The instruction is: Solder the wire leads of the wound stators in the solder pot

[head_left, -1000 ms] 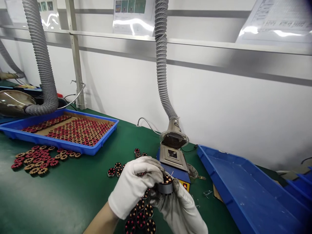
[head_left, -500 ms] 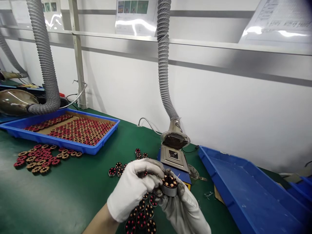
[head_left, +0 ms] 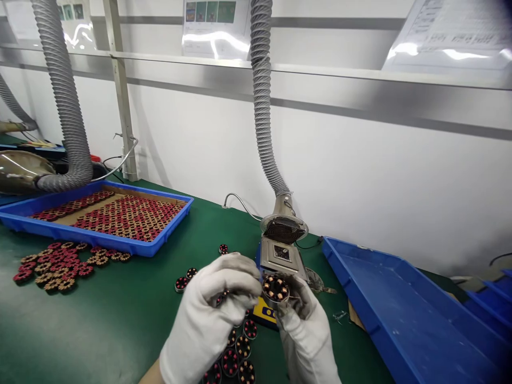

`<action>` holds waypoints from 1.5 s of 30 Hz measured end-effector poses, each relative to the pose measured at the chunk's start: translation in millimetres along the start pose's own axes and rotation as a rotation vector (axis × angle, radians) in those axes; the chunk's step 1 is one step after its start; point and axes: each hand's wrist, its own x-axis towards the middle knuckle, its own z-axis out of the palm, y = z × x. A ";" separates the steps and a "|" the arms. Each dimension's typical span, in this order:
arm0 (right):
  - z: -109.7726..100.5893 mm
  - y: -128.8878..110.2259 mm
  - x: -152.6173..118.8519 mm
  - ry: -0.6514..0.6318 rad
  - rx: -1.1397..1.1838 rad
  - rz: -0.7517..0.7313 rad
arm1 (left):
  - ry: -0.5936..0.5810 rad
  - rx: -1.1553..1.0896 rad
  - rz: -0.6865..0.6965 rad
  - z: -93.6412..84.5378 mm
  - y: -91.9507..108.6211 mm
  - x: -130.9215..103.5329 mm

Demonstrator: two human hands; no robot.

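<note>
Holding one round wound stator [head_left: 276, 289] between both gloved hands, above the green surface [head_left: 120, 320] and just in front of the solder pot [head_left: 283, 255]. Right hand [head_left: 306, 333]: fingers closed around the stator's metal rim from below, coil face tilted toward the camera. Left hand [head_left: 212, 314]: fingers curled, tips meeting the stator's left edge; whether they pinch something small there, cannot tell. Both gloves white, fingertips soiled grey.

Counts:
- Stators in hand: 1.
- Loose stators on the surface under and beyond the hands [head_left: 236, 352]: at least 8 visible, several hidden by the gloves, so exact number not determinable.
- Blue trays: 2 fully identifiable. Left tray [head_left: 60, 232] holds dense rows of red-and-tan wound parts, too many and too small to count. Right tray [head_left: 400, 320] shows bare blue floor.
- Flat cluster of red-and-tan parts [head_left: 60, 261] on the surface just in front of the left tray: roughly two dozen, not exact.
- Grey ribbed extraction hoses: 2 clear ones, the centre hose [head_left: 262, 106] ending in a round grille directly over the solder pot, the left hose [head_left: 64, 106] curving down behind the left tray.
</note>
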 end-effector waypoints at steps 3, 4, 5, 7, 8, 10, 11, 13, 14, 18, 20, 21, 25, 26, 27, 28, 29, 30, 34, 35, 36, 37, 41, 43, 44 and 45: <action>2.8 7.1 -7.1 0.076 -0.244 -0.434 | 0.031 -0.202 -0.271 -1.7 -3.8 2.8; 3.3 9.5 -10.2 0.078 -0.355 -0.612 | -0.031 -0.307 -0.384 -0.1 -5.8 3.5; 3.5 11.5 -13.0 0.056 -0.483 -0.777 | -0.114 -0.400 -0.475 2.9 -8.1 3.6; 3.4 13.9 -16.6 -0.020 -0.743 -1.027 | -0.201 -0.519 -0.567 12.1 -13.2 2.0; 3.5 14.2 -17.4 -0.044 -0.838 -1.094 | -0.167 -0.550 -0.579 17.4 -15.9 0.6; 4.4 13.6 -17.1 -0.006 -0.906 -1.126 | 0.014 -0.593 -0.540 26.3 -21.3 -1.8; 5.2 12.9 -16.4 0.051 -0.883 -1.113 | 0.113 -0.627 -0.498 28.7 -23.6 -2.3; 6.6 11.6 -14.6 0.164 -0.798 -1.058 | 0.268 -0.678 -0.383 28.3 -25.9 -1.0; 7.0 11.1 -13.7 0.188 -0.757 -1.041 | 0.308 -0.670 -0.348 26.0 -25.6 0.6; 6.0 11.3 -13.3 0.142 -0.705 -1.029 | 0.144 -0.477 -0.509 16.4 -16.8 6.4; 5.2 12.9 -14.2 0.126 -0.718 -1.014 | 0.094 -0.413 -0.604 17.5 -13.0 5.6; 4.8 13.8 -14.6 0.118 -0.726 -1.002 | 0.128 -0.401 -0.612 19.2 -12.3 4.4; 4.1 15.8 -14.9 0.084 -0.720 -0.971 | 0.358 -0.435 -0.413 23.7 -13.8 0.3; 4.0 15.7 -14.9 0.086 -0.707 -0.972 | 0.385 -0.458 -0.353 23.0 -13.7 0.4; 4.0 15.5 -15.0 0.086 -0.694 -0.974 | 0.385 -0.473 -0.319 21.8 -12.9 1.0; 4.0 15.3 -15.3 0.080 -0.680 -0.977 | 0.358 -0.474 -0.325 20.5 -11.5 1.9; 3.9 15.0 -15.7 0.070 -0.669 -0.978 | 0.311 -0.461 -0.370 19.4 -9.7 2.9; 3.7 14.8 -16.3 0.059 -0.662 -0.977 | 0.258 -0.439 -0.431 18.7 -7.7 3.8; 3.4 14.3 -18.5 0.003 -0.682 -0.985 | 0.175 -0.412 -0.562 20.2 -4.4 4.2; 3.6 14.2 -18.7 -0.005 -0.683 -0.988 | 0.176 -0.419 -0.559 20.7 -5.7 4.0; 4.0 14.1 -18.8 -0.013 -0.681 -0.990 | 0.185 -0.422 -0.554 20.9 -7.6 4.1; 4.7 14.2 -18.8 -0.019 -0.675 -0.987 | 0.207 -0.428 -0.546 20.6 -9.9 4.6; 9.0 16.3 -20.0 0.017 -0.632 -0.930 | 0.415 -0.472 -0.417 12.0 -16.6 8.4; 10.0 15.9 -21.2 0.035 -0.597 -0.880 | 0.502 -0.422 -0.385 1.4 -17.0 3.6; 9.2 14.2 -21.2 0.033 -0.571 -0.845 | 0.514 -0.344 -0.406 -5.9 -17.3 -3.3; 7.4 11.1 -20.4 0.020 -0.543 -0.792 | 0.499 -0.226 -0.441 -14.5 -18.3 -13.9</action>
